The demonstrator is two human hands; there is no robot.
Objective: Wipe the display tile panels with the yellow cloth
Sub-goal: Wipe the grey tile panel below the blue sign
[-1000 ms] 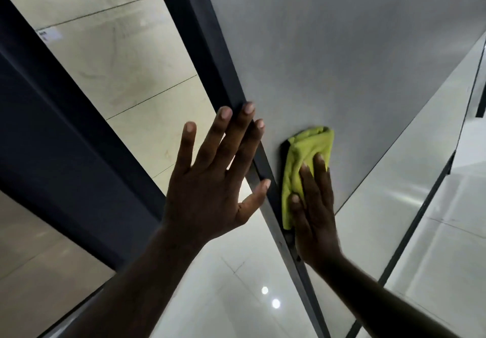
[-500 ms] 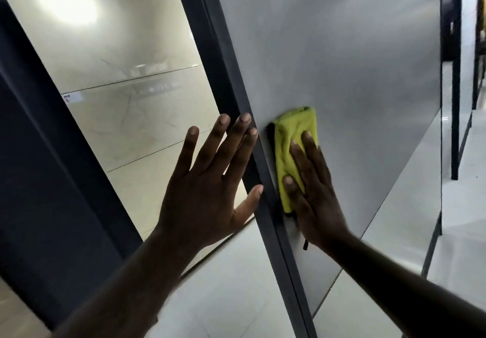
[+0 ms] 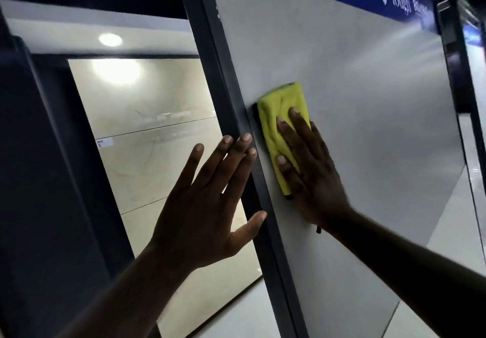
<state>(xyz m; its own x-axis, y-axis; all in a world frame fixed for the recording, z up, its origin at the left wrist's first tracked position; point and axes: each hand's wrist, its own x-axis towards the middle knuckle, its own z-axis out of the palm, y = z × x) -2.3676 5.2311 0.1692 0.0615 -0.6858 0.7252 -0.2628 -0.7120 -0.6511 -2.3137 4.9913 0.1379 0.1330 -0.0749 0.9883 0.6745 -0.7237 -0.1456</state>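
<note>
As our flat right hand presses the folded yellow cloth lengthwise beside the dark metal frame, the grey tile panel extends rightward.

Bare forearms; left hand and right hand both have short nails.

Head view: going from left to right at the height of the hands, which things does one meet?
Cream tile panel → left hand → dark frame → yellow cloth → right hand → grey tile panel.
</note>
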